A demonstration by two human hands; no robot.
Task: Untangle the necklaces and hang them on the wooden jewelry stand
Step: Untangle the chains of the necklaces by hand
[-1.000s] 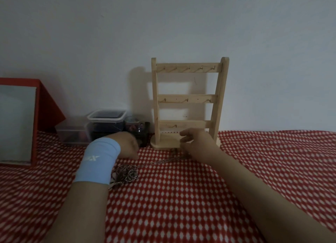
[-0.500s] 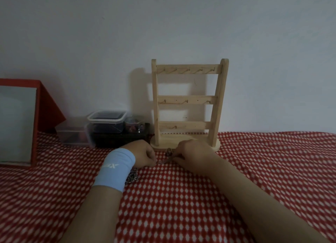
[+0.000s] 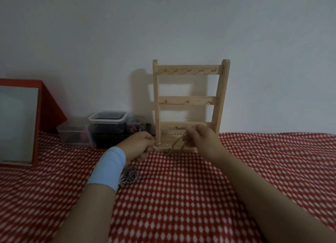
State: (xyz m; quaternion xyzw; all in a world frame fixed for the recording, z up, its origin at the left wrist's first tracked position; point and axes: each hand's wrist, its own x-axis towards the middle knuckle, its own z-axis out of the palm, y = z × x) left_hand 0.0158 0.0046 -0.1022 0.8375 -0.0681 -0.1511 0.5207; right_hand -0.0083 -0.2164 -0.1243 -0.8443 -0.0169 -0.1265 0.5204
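A wooden jewelry stand [image 3: 190, 101] with three hook rails stands against the wall; its hooks are bare. My right hand [image 3: 200, 138] is raised in front of its lowest rail, pinching a thin necklace chain [image 3: 175, 144] that hangs down towards the base. My left hand [image 3: 141, 145], with a light blue wristband, is closed beside the stand's left post and holds the chain's other end. A tangled heap of silver necklaces [image 3: 130, 176] lies on the red patterned cloth, partly hidden by my left wrist.
Clear plastic containers [image 3: 107, 122] and a small jar [image 3: 135, 127] sit left of the stand by the wall. A red-framed board [image 3: 20, 122] leans at the far left. The red-and-white cloth [image 3: 181, 197] covers the whole surface.
My right hand has lifted from the cloth up to the stand's lowest rail, drawing the chain with it. My left hand has shifted slightly up and right towards the stand.
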